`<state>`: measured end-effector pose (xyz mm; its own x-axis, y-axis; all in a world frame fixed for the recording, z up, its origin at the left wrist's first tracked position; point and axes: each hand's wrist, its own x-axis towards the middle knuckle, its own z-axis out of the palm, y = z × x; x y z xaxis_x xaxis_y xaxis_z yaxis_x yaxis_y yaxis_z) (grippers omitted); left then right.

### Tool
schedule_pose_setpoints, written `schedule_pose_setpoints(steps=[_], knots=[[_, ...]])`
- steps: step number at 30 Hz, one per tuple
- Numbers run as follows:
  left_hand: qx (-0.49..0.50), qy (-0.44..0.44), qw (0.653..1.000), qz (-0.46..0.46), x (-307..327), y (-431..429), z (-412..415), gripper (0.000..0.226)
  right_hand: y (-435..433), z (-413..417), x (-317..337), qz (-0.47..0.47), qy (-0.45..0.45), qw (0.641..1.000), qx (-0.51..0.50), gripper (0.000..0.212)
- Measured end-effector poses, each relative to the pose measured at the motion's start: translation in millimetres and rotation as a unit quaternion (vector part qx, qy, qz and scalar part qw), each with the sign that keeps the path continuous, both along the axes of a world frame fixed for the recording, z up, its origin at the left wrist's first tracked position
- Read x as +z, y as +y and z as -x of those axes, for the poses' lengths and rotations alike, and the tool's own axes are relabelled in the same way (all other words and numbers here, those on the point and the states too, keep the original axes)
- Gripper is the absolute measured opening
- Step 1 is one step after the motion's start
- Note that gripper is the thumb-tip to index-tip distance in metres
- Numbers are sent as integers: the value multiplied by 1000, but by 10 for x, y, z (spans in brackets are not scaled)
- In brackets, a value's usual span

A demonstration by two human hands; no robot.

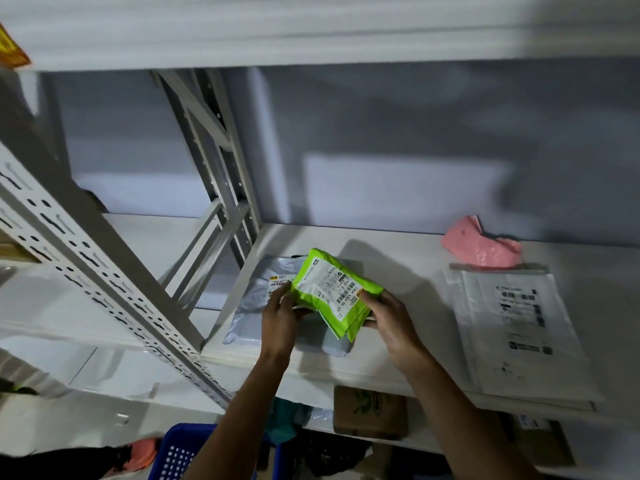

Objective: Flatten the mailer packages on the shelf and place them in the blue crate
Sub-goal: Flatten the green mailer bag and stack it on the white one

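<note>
A bright green mailer (334,289) with a white shipping label is held just above the white shelf (408,271). My left hand (280,317) grips its left edge and my right hand (388,313) grips its right lower edge. Under it lies a grey mailer (263,296) flat on the shelf, partly hidden by the green one and my hands. A white flat mailer (516,323) lies to the right, and a crumpled pink mailer (481,244) sits at the back right. The blue crate (176,452) stands low at the bottom, left of my left forearm.
A grey perforated shelf upright (104,268) slants across the left. Below the shelf sit a brown cardboard box (369,412), dark bags and other parcels. An upper shelf board (311,39) runs overhead. An orange shoe (142,452) shows at bottom left.
</note>
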<state>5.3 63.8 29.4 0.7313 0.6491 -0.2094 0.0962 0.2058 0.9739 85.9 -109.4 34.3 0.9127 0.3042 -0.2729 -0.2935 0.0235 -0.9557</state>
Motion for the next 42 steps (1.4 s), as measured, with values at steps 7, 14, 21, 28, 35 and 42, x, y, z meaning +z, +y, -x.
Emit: schedule_pose_setpoints(steps=[7,14,21,28,35,42], knots=[[-62,17,994,87,109,-221,93,21,-331,-175,139,99,-94,990,-40,23],[-146,54,979,129,111,-652,268,16,-577,-452,318,321,-231,918,10,29],[-213,82,967,115,-98,-1163,362,10,-678,-589,426,349,-258,900,44,15],[-178,132,968,116,-208,-1417,461,8,-730,-628,368,385,-260,880,100,11],[-170,175,954,175,-166,-1631,501,13,-709,-459,87,392,-228,869,198,46],[-225,130,951,-167,-201,-1422,396,36,-805,-170,-163,406,-253,869,130,46]])
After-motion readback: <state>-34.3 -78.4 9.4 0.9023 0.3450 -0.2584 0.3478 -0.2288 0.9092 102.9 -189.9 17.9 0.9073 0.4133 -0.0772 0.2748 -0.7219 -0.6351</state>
